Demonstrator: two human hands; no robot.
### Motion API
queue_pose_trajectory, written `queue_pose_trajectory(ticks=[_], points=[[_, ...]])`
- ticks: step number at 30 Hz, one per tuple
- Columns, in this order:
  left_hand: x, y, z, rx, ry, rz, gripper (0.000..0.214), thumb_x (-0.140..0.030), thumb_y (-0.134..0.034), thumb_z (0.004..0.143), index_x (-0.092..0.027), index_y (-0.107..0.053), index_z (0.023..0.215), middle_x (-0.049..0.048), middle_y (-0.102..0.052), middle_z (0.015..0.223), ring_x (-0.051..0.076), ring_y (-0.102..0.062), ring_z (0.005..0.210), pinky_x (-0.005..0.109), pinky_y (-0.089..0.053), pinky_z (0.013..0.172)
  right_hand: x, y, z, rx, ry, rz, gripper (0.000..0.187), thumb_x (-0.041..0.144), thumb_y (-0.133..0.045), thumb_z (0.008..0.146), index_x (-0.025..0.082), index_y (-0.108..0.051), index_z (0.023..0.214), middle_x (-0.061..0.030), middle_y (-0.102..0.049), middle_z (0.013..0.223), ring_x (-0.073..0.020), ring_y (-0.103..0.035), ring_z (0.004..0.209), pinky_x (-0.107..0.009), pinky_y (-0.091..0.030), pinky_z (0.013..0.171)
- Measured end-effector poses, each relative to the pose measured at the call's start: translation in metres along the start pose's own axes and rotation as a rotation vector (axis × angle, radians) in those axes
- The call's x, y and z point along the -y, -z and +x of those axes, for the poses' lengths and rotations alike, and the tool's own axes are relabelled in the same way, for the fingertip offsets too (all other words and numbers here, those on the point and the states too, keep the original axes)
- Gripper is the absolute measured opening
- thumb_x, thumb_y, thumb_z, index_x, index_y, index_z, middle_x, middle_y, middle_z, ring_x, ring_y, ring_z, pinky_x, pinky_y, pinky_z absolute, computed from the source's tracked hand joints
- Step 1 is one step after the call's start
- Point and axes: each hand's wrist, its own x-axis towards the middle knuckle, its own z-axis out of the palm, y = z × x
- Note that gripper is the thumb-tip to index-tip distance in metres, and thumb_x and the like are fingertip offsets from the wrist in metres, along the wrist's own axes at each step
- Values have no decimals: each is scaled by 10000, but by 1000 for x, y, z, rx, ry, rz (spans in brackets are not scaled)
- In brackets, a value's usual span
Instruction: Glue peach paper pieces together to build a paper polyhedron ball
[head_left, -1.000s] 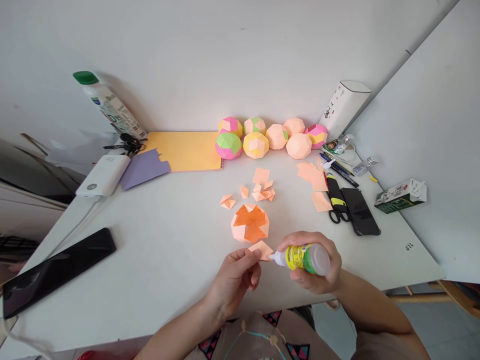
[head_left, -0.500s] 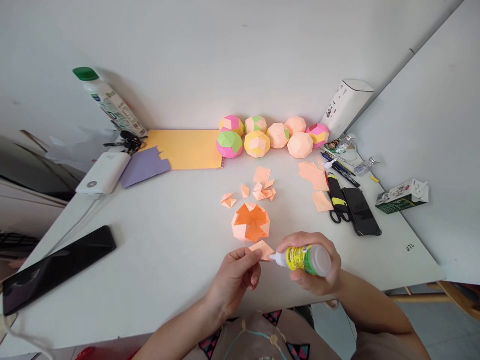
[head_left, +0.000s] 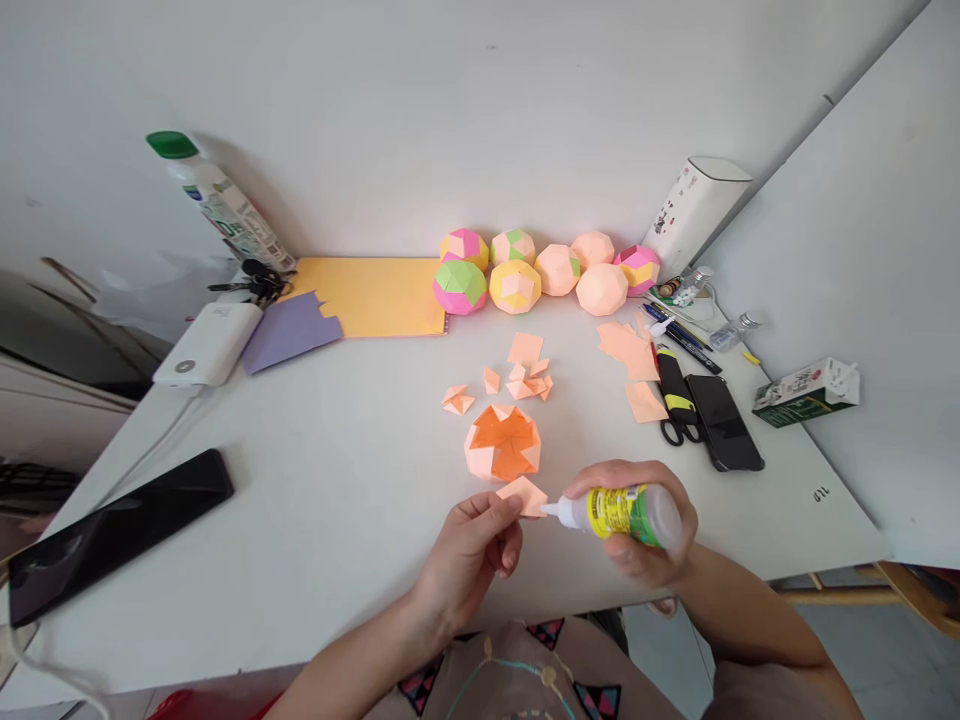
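My left hand [head_left: 465,555] pinches a small folded peach paper piece [head_left: 523,495] above the near edge of the white table [head_left: 322,500]. My right hand [head_left: 645,530] is wrapped round a glue bottle [head_left: 619,511] with a yellow-green label, held sideways, its white nozzle touching the paper piece's right edge. Just beyond lies a half-built orange and peach paper ball [head_left: 502,443], open side up. Several loose folded peach pieces [head_left: 525,380] lie behind it.
Several finished paper balls [head_left: 540,275] line the back wall. Scissors [head_left: 675,400], a black phone [head_left: 724,420], pens and peach squares [head_left: 626,350] lie right. A yellow pad [head_left: 375,295], purple paper, power bank [head_left: 210,345], keys, spray bottle [head_left: 217,205] and a dark tablet [head_left: 120,530] lie left.
My right hand has shifted the glue bottle slightly to the right and tipped it flatter; the nozzle stays at the paper piece. The left hand has barely moved.
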Motion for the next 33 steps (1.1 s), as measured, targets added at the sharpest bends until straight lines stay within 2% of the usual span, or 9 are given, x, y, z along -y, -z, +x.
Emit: queue_pose_trajectory(ticks=[7,17,20,26,33], points=[[1,0,1,9,1,-5,373,-435,-736,694,-154,-513,591,-50,-483,360,47,-361,340,183,-237,392,0,2,0,-4,7,3,319,324,-652,815,207,-564,1099,-86,-696,852,-200,-667,696,-311,-559,585],[0,-2,0,-6,13,14,419,-449,-754,663,-165,-466,555,-52,-480,358,46,-361,338,180,-241,388,0,-1,-1,71,33,-37,372,332,-681,794,221,-552,1125,-87,-701,886,-215,-695,743,-312,-581,627],[1,-3,-1,-9,9,18,440,-440,-761,654,-169,-437,528,-46,-487,364,47,-367,339,182,-247,390,2,-2,0,102,64,-75,392,358,-670,804,219,-536,1145,-91,-703,880,-217,-702,742,-311,-589,622],[2,-1,-1,-5,4,17,415,-436,-744,682,-168,-456,553,-47,-492,373,52,-378,350,185,-255,398,4,1,0,50,130,-225,386,384,-667,803,199,-540,1117,-94,-705,851,-220,-703,720,-326,-597,623],[1,-2,1,-8,2,13,419,-431,-749,676,-166,-454,538,-44,-492,375,50,-376,346,186,-254,396,4,-3,3,106,185,-238,443,416,-659,811,207,-516,1174,-92,-724,867,-219,-718,730,-297,-599,601]])
